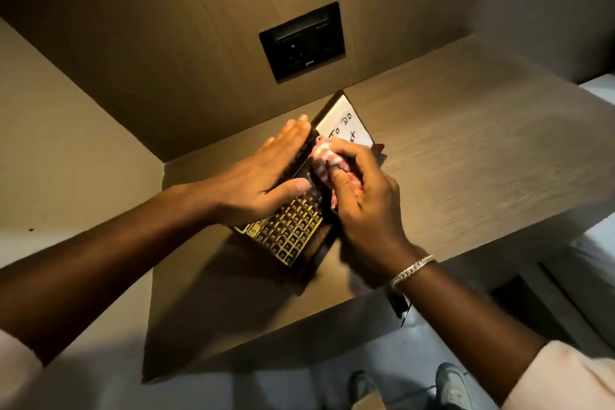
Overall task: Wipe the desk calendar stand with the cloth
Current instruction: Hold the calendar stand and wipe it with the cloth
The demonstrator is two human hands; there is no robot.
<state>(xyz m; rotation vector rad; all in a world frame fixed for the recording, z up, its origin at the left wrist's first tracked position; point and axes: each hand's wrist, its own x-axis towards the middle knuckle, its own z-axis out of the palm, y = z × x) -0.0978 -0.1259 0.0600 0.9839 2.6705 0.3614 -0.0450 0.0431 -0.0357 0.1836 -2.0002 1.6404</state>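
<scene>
A black desk calendar stand (293, 236) with a gold date grid sits on the wooden desk (466, 150), its white panel reading "TO DO" facing up at the far end. My left hand (263, 176) lies flat along the stand's left side, thumb on the front face, steadying it. My right hand (362, 196) is closed around a bunched pink-and-white checked cloth (327, 158), which presses against the stand's upper edge just below the white panel. A silver bracelet is on my right wrist.
A black wall socket plate (302, 41) is set in the wooden back panel above the stand. A side wall (66, 143) closes the desk on the left. The desk's front edge runs below my wrists; my shoes (452, 386) show on the floor beneath.
</scene>
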